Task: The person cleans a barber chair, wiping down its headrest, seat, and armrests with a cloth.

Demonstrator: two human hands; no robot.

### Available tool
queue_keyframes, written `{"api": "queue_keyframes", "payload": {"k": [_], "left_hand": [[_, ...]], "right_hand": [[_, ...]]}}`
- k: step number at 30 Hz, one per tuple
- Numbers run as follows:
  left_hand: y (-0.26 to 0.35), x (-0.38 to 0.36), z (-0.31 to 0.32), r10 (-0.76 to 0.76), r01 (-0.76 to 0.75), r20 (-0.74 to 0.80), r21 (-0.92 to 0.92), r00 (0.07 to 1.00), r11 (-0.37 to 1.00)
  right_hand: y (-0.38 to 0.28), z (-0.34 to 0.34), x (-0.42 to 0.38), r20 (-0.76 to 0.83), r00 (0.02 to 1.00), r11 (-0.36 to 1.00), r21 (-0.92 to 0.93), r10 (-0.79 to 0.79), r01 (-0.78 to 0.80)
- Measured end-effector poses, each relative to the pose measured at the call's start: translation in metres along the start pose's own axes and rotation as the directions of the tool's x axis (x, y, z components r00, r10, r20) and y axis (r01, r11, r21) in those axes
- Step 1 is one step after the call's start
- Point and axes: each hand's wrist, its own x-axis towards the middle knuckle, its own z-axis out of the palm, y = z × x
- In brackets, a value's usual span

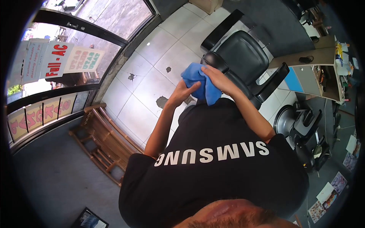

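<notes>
A crumpled blue cloth (203,85) is bunched between my two hands in front of my body. My left hand (181,92) is closed on its left side, thumb lying across the front, with the other fingers mostly hidden. On the upper right of the cloth, my right hand (217,79) is closed too, and its fingertips are partly hidden in the folds. A loose end of the cloth hangs below my right hand. Just beyond the hands stands a black barber chair (243,57), its near padded part close to the cloth.
A wooden bench (110,140) stands left, below glass doors with a sign (57,59). White floor tiles (146,91) have broken patches. At right are a wooden cabinet (311,78) and another chair's round base (285,119).
</notes>
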Motion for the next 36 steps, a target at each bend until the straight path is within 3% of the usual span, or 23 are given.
{"api": "queue_keyframes", "payload": {"k": [1,3,5,7,9,12,13,15,17,18,23,26,30,31,34,36], "left_hand": [[0.006,0.003,0.005,-0.075,0.06,-0.086,-0.162,0.994,0.985],[0.017,0.011,0.011,-0.255,0.125,-0.221,-0.472,0.941,0.872],[0.047,0.021,0.019,-0.173,-0.102,-0.527,-0.451,0.832,0.887],[0.065,0.032,0.014,0.049,-0.185,-0.671,-0.134,0.74,0.974],[0.08,0.04,0.01,0.279,-0.111,-0.622,0.295,0.732,0.949],[0.077,0.066,0.026,0.445,-0.072,-0.478,0.616,0.757,0.784],[0.07,0.072,0.033,0.461,-0.058,-0.421,0.686,0.782,0.725],[0.053,0.079,0.065,0.23,0.023,-0.366,0.572,0.902,0.82],[0.03,0.088,0.09,0.4,-0.183,-0.175,0.682,0.9,0.708],[0.025,0.094,0.095,0.484,-0.301,0.004,0.788,0.875,0.537],[0.011,0.136,0.08,0.38,-0.22,-0.034,0.765,0.924,0.605],[0.019,0.17,0.061,-0.059,0.174,-0.202,0.613,0.978,0.771],[-0.009,0.225,0.019,-0.417,0.412,-0.105,0.491,0.903,0.768],[-0.02,0.237,0.01,-0.479,0.46,-0.046,0.374,0.876,0.805],[-0.036,0.257,-0.001,-0.606,0.586,0.089,0.177,0.791,0.791],[-0.054,0.264,-0.004,-0.61,0.603,0.113,0.092,0.784,0.792]], "right_hand": [[0.004,-0.005,-0.009,-0.096,0.972,0.927,-0.334,-0.214,0.171],[-0.02,-0.018,-0.052,-0.21,0.91,0.881,-0.398,-0.358,0.255],[-0.016,-0.045,-0.073,-0.303,0.777,0.792,-0.48,-0.552,0.376],[0.001,-0.078,-0.094,-0.405,0.724,0.79,-0.527,-0.558,0.313],[0.027,-0.107,-0.113,-0.492,0.7,0.818,-0.524,-0.518,0.237],[0.075,-0.131,-0.134,-0.551,0.727,0.876,-0.46,-0.41,0.146],[0.089,-0.135,-0.139,-0.563,0.745,0.899,-0.423,-0.359,0.113],[0.116,-0.14,-0.146,-0.536,0.757,0.887,-0.446,-0.374,0.122],[0.134,-0.136,-0.145,-0.541,0.762,0.898,-0.425,-0.355,0.117],[0.141,-0.136,-0.145,-0.549,0.751,0.888,-0.447,-0.368,0.108],[0.15,-0.128,-0.145,-0.625,0.687,0.892,-0.445,-0.371,0.077],[0.15,-0.127,-0.144,-0.656,0.651,0.897,-0.432,-0.382,0.092],[0.154,-0.124,-0.143,-0.68,0.612,0.892,-0.44,-0.403,0.099],[0.154,-0.124,-0.143,-0.688,0.608,0.896,-0.435,-0.396,0.09],[0.152,-0.121,-0.142,-0.714,0.598,0.911,-0.405,-0.365,0.073],[0.148,-0.12,-0.142,-0.727,0.591,0.92,-0.386,-0.349,0.068]]}}
